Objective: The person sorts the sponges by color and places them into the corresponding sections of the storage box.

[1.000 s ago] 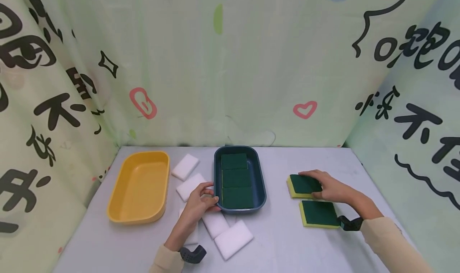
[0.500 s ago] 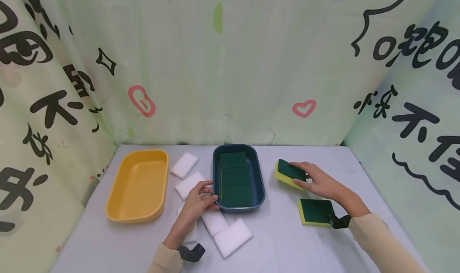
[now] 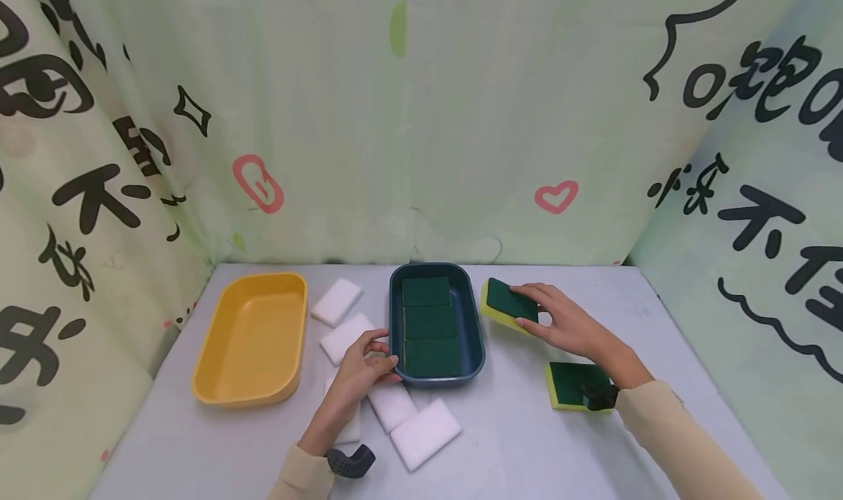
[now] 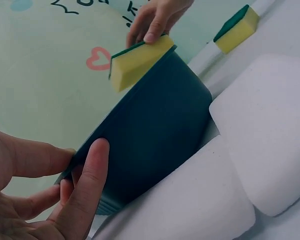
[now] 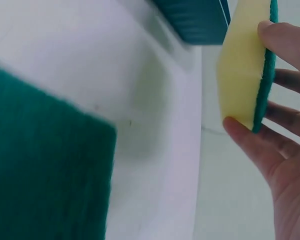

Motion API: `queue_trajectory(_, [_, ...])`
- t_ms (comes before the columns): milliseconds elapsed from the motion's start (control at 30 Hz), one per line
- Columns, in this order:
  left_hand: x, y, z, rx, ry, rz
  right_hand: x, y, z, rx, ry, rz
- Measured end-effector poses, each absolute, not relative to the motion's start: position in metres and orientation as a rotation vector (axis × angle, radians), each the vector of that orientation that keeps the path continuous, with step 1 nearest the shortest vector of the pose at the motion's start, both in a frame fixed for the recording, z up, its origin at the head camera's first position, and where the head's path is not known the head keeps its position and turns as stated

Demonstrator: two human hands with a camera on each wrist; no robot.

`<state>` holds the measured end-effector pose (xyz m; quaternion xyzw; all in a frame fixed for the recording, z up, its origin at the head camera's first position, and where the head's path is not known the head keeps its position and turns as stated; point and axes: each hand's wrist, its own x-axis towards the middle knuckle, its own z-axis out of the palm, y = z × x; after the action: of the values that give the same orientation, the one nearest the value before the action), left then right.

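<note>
My left hand (image 3: 361, 372) pinches the near left rim of a dark blue plastic tray (image 3: 470, 339); the left wrist view shows the thumb and fingers on either side of that rim. Inside lie 3 sponges (image 3: 431, 323) in a column, green sides up. Just right of the tray, my right hand (image 3: 576, 328) grips a green and yellow scouring sponge (image 3: 512, 302) by its edges, tilted and raised off the table. In the right wrist view, the sponge's yellow side (image 5: 242, 65) shows between thumb and fingers. Another scouring sponge (image 3: 568, 383) lies below the right wrist, partly covered by the wrist camera.
A yellow tray (image 3: 253, 331) stands on the left of the white table (image 3: 507, 441). Several white sponges (image 3: 426, 434) lie between the trays and in front of the blue one, some partly behind the left hand. A printed curtain (image 3: 461, 134) hangs behind and along both sides.
My right hand has lifted the scouring sponge from the table and carried it left to beside the blue tray, tilting it. The left hand stays at the tray's rim.
</note>
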<state>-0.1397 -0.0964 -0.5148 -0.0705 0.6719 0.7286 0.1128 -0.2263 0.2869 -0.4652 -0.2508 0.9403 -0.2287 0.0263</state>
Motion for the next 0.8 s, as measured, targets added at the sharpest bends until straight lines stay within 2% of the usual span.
queue_trajectory(433, [-0.139,-0.096,-0.513,-0.208,1.978,2.126,-0.244,0.242,-0.458,-1.032,2.934,-0.757])
queue_trajectory(800, [-0.139,-0.096,-0.514,-0.211,1.972,2.125,-0.257,0.211,-0.458,-1.093,2.877,-0.747])
